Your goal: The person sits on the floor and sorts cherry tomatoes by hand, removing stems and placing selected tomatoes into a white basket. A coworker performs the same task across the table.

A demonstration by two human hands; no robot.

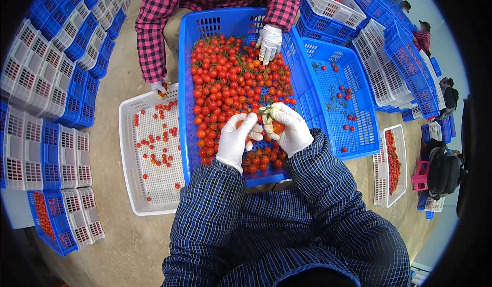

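Observation:
My gloved left hand [235,139] is curled above the tomatoes, with a bit of red tomato [239,124] showing inside its grip; the fingers hide most of it. Close by on the right, my gloved right hand [290,129] holds an orange-red cherry tomato [278,127] and a green stem [264,110]. Both hands are over a large blue plastic crate [307,90], which holds a heap of red cherry tomatoes [219,83], many on green stems.
Opposite, a co-worker's gloved hand [270,42] rests on the heap; their other hand [158,89] holds tomatoes over a white crate [128,160] with scattered loose ones. Another blue crate [355,133] on the right holds stems and a few tomatoes. Stacked crates [50,67] line the left.

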